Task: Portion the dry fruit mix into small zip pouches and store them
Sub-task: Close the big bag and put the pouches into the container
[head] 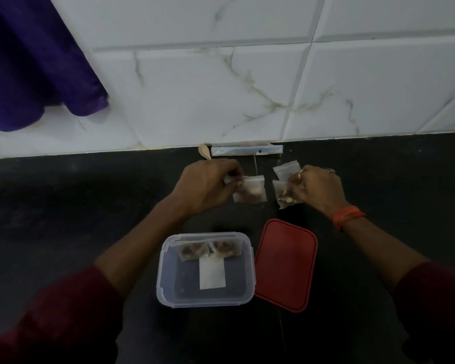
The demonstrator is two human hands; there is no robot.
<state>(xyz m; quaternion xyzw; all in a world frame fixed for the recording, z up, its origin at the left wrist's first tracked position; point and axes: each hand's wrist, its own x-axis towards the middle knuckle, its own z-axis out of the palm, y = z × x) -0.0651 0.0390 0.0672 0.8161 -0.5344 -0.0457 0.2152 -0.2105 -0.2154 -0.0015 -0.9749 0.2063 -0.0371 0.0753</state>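
Pouches of dry fruit mix, small, clear and zip-topped, are split between the hands and the box. The left-hand pouch (250, 192), filled, is pinched at its top left corner between thumb and fingers of the left hand (208, 185), at twelve o'clock from the clear rectangular plastic storage box (161, 279). The right hand (318, 189), at one o'clock from the box, has its fingers curled round the right-hand pouch (283, 198), also filled. The upper pouch (286, 168) sits just behind it toward the wall, and whether it is gripped too I cannot tell. Two stored pouches (192, 250) lie along the box's twelve o'clock wall, with a white paper rectangle (212, 274) on its floor. The red rounded plastic lid (285, 264) lies flat just beside the box at three o'clock. A pale wooden spoon (205, 151) and a long silvery packet (247, 150) rest by the white marble-tiled wall (195, 88), at twelve o'clock on the black counter (63, 206).

As I judge it, a zip not pressed fully closed would spill nuts when a pouch is dropped in. The corner pinch could let the left-hand pouch swing and slip. The right hand's bunched grip could shed a pouch onto the dark counter.
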